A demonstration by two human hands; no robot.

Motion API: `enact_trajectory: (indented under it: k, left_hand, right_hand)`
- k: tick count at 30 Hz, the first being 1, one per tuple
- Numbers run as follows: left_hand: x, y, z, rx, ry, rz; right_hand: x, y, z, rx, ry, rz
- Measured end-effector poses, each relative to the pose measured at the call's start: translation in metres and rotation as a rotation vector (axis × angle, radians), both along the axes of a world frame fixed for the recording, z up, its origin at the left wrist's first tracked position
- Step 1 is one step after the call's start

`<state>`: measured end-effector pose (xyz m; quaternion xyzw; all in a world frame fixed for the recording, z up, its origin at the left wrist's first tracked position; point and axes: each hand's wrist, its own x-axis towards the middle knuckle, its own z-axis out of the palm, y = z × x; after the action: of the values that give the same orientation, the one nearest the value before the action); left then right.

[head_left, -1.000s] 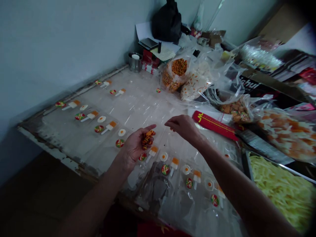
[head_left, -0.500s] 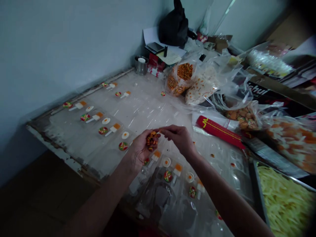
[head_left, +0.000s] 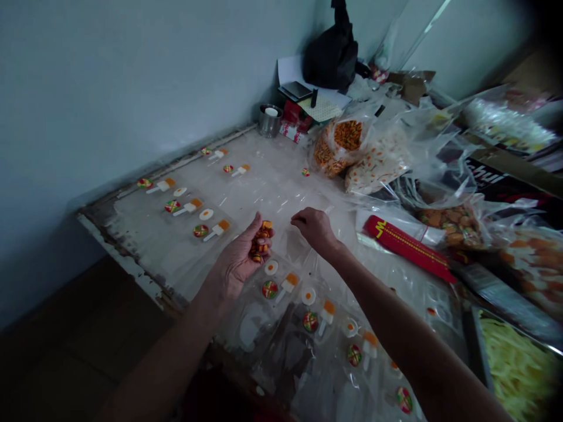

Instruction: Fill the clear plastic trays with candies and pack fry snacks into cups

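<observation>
Compared with half a second ago, the table (head_left: 145,225) is seen farther to the right. The left hand (head_left: 240,258) is held with its thumb raised, and small orange pieces (head_left: 261,241) are kept heaped in its curled fingers, above the plastic-covered tabletop. The right hand (head_left: 317,228), whose fingertips were brought against that heap, is now drawn apart from it, so that a gap is left between the hands. Its fingertips are pinched together; whether a piece is held there cannot be told.

Around them, from the left, the tabletop is bordered by a pale wall (head_left: 132,88). Red-and-green discs (head_left: 172,206), popsicle-shaped pieces (head_left: 163,185) and egg-shaped pieces (head_left: 206,214) are laid out in rows on clear film. Part of the rows is covered by the left hand and forearm. At the back, a metal cup (head_left: 269,125) and a black bag (head_left: 332,58) are seen, then an open bag of orange pieces (head_left: 349,136) and a bag of egg shapes (head_left: 380,167). Some film at the lower right is hidden by the right forearm. Beyond it, a long red packet (head_left: 407,246) is laid slantwise, and pale yellow strips (head_left: 512,351) are held in a tray (head_left: 481,346).
</observation>
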<state>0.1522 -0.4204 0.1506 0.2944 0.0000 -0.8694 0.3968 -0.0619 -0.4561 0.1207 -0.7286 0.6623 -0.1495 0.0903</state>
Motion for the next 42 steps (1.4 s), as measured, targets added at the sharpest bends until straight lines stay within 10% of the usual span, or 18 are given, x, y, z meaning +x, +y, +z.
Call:
enact_trajectory:
  k: [5,16,22,28,35,42]
  left_hand:
    - [0.001,0.000,0.000,0.010,-0.055,-0.001]
    - [-0.017,0.000,-0.014,-0.182,-0.246,0.164]
    - [-0.005,0.003,-0.014,-0.099,-0.210,0.248]
    - [0.075,0.001,0.001,-0.063,-0.189,0.320]
    - [0.138,0.001,0.006,-0.100,-0.273,0.473]
    - [0.152,0.000,-0.004,-0.151,-0.324,0.515]
  right_hand:
    - [-0.001,-0.003,0.013,0.038,-0.063,-0.110]
    - [0.075,0.060,0.030,0.033,-0.943,-0.079]
    - [0.067,0.037,0.031,0.119,-1.311,-0.250]
    - [0.025,-0.033,0.020,0.132,-0.628,-0.171]
    - [0.074,-0.075,0.040,0.135,0.270,0.074]
    - [0.092,-0.082,0.042,0.210,0.518,0.219]
